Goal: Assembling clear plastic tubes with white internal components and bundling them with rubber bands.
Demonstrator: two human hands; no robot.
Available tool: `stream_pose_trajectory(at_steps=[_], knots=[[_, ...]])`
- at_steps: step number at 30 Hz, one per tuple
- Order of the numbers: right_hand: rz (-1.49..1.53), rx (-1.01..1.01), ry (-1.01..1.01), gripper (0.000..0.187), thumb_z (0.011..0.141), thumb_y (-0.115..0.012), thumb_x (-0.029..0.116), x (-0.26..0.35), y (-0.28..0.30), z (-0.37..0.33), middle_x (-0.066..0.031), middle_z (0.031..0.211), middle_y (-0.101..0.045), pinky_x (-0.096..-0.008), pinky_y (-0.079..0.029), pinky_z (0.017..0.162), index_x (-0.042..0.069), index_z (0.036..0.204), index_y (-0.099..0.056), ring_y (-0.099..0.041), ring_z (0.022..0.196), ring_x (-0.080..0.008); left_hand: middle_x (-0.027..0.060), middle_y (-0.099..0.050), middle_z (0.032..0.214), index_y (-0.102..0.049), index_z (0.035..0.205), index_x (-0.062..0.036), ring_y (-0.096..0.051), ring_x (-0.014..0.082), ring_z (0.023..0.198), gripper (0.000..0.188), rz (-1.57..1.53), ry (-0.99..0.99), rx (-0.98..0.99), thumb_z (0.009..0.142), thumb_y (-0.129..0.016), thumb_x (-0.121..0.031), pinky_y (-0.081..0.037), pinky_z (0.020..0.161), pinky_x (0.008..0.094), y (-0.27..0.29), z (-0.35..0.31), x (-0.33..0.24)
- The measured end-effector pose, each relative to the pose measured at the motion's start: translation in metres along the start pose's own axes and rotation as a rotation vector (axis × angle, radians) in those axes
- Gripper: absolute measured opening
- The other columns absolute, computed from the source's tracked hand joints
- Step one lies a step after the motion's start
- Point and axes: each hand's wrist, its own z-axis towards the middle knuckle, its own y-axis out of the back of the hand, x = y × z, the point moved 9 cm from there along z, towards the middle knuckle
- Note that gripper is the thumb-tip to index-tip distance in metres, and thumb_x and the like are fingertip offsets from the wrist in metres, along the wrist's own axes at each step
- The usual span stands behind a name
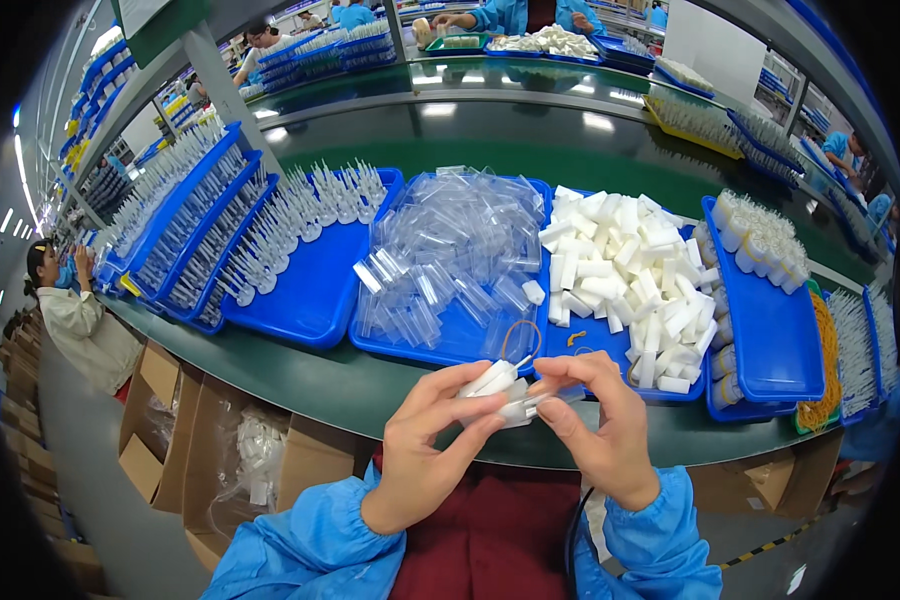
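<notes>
My left hand point(438, 440) is closed around a small bundle of white pieces point(497, 380), held just over the table's front edge. My right hand point(602, 415) comes in from the other side with thumb and forefinger pinched at the bundle's right end, where some clear plastic shows. A thin brown elastic loop point(522, 342) stands up behind the bundle, between the hands. Fingers hide part of what is held. Just beyond my hands are a blue tray point(440, 345) heaped with clear plastic sleeves point(455, 230) and another holding white foam-like blocks point(630, 270).
To the left, blue trays point(305, 305) carry upright translucent pointed parts. On the right, a blue tray point(780, 350) holds bundled pieces, beside yellow elastic bands point(820, 365). Cardboard boxes point(310, 465) stand below the table edge. Co-workers work across the green conveyor point(450, 125).
</notes>
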Motion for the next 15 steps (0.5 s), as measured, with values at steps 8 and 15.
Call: stream_pose_trajectory(at_steps=[8,15], knots=[[-0.262,-0.08,0.132,0.031,0.085,-0.077,0.012,0.007,0.012,0.002,-0.0082,0.104,-0.07,-0.039,-0.042,0.095,0.006,0.115,-0.071,-0.06,0.101,-0.0261,0.0164,-0.065,0.126,-0.077,0.109,-0.0031,-0.067,0.0264,0.111,0.023,0.039,0.078,0.021,0.086,-0.078,-0.002,-0.055,0.093,0.0346,-0.015,0.018,0.01],[-0.334,-0.089,0.065,0.034,0.085,-0.078,0.014,-0.003,0.02,0.019,-0.0066,0.099,-0.072,-0.0405,-0.04,0.102,0.006,0.117,-0.071,-0.06,0.105,-0.0256,0.0169,-0.062,0.131,-0.076,0.115,-0.0049,-0.066,0.0275,0.114,0.029,0.084,0.002,0.053,0.086,-0.077,0.0,-0.056,0.093,0.0361,-0.024,0.033,0.003]])
